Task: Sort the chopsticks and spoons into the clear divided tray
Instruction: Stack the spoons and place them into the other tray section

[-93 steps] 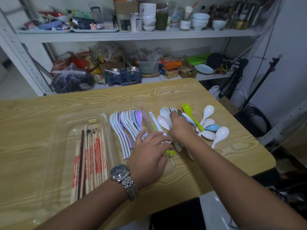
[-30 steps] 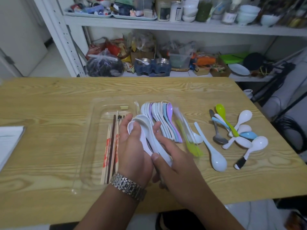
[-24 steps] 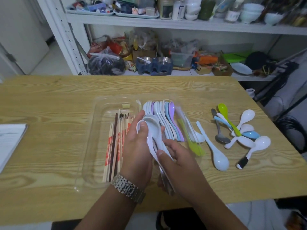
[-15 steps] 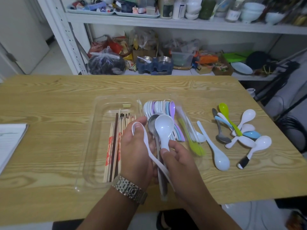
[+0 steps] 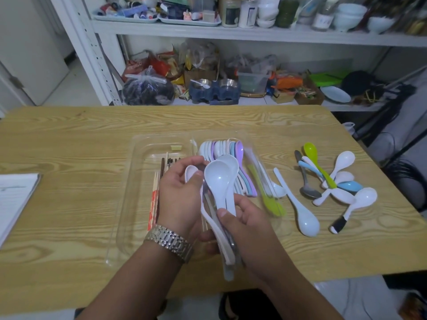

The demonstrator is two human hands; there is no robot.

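Bunch of white spoons (image 5: pixel 220 181) held above the tray (image 5: pixel 129 204), left grip (image 5: pixel 182 195) and right grip (image 5: pixel 245 225) both curled round it; a metal one seems tucked inside. Step: squaring the bunch. Next: lay it against the filed spoons (image 5: pixel 231 148); loose spoons (image 5: pixel 335 183) remain on the counter (image 5: pixel 69 139), right.

Left hand (image 5: pixel 180 195) beside right hand (image 5: pixel 250 227), fingers (image 5: pixel 186 161) seemingly curled.

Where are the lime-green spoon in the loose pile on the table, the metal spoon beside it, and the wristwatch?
lime-green spoon (image 5: pixel 310 149): head view, on its bowl.
metal spoon (image 5: pixel 309 192): head view, on its bowl.
wristwatch (image 5: pixel 169 242): head view, on its metal band.
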